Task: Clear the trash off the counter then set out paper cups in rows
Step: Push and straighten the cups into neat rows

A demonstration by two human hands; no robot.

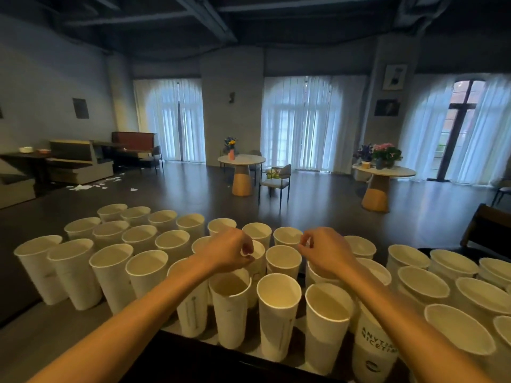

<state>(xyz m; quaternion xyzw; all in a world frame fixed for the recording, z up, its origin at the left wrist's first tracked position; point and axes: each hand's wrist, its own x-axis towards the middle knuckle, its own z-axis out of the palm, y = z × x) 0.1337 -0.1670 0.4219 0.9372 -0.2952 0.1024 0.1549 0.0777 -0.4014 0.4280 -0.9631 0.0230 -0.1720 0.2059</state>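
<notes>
**A:** Dozens of tall white paper cups (278, 308) stand upright on a dark counter (193, 363), seen from a head camera looking down over two bare forearms. What are the hands doing?

**B:** Both reach into the middle of the spread. The left hand (229, 251) has its fingers curled, pinching the near rim of one cup in the third row (255, 258). Holding it by the rim probably lets the cup be nudged without disturbing its neighbours, which stand touching or just beside it.

**A:** And the right hand (325, 251)?

**B:** Its fingers are curled with the tips drawn together above the cups. I cannot tell whether they pinch a rim or hold nothing.

**A:** Why the tight packing?

**B:** The cups on the left form neat diagonal rows, rims nearly touching, likely to fit many on the counter. Those at right sit looser. One near cup at right bears dark lettering (377, 338).

**A:** Any trash?

**B:** None visible on the counter. White scraps of litter (83, 187) lie on the floor, well away, near a bench at left.
</notes>
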